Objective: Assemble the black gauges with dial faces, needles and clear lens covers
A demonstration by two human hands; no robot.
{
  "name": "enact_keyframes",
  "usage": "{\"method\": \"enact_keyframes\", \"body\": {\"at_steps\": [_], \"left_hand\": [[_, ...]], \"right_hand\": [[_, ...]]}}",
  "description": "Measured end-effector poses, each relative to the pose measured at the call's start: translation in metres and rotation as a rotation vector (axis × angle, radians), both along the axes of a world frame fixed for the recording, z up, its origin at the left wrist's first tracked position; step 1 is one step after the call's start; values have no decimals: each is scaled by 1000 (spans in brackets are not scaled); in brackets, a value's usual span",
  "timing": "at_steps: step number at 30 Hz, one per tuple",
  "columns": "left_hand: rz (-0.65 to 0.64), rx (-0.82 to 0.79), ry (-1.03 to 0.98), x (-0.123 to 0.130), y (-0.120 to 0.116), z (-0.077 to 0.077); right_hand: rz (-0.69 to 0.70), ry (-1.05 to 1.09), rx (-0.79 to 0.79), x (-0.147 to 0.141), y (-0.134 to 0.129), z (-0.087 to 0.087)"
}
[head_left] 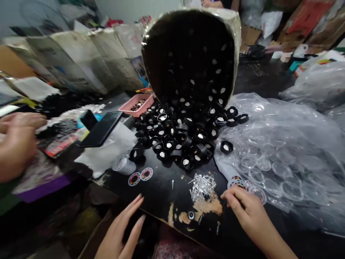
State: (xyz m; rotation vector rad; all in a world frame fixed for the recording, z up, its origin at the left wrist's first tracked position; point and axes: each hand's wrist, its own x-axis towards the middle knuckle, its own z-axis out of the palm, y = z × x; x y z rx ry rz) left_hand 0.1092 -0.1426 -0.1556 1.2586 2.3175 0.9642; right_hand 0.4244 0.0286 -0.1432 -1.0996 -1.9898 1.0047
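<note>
My left hand (121,230) is at the table's front edge, fingers stretched and apart, holding nothing. My right hand (249,212) is over the table at the right, its thumb and fingers curled together; whatever they may pinch is hidden. Just behind it lie printed clear discs (257,194) beside a plastic bag. Left of that hand is a pile of small silver pins (202,186). Two more printed round discs (147,174) lie side by side ahead of my left hand. Black round cases with white inserts (185,162) spill from a tipped, dark-lined container (145,46).
A large clear bag of transparent round covers (293,172) fills the right side. To the left are a leaning black phone-like slab (101,129), a plastic cup (124,166) and a pink basket (137,105). A co-worker's hand (18,144) shows at the far left.
</note>
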Motion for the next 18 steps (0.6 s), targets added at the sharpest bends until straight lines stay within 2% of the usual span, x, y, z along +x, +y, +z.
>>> {"method": "enact_keyframes", "body": {"at_steps": [3,6,7,9,11,13,18], "left_hand": [[-121,90,37,-8,116,46],[-79,165,95,-36,234,85],[-67,174,101,-45,265,94],[-76,184,93,-54,312,105],[-108,187,74,-53,339,107],[-135,182,52,-47,351,104],[-144,121,-7,-40,343,89]], "right_hand": [[-15,19,85,-2,-3,-9],[-83,8,193,2,-2,-17],[-98,1,227,3,-1,-18],[-109,-27,274,4,2,-18],[-115,-63,299,3,4,-17],[-117,-85,304,1,7,-14],[-78,-77,244,-1,4,-6]]}}
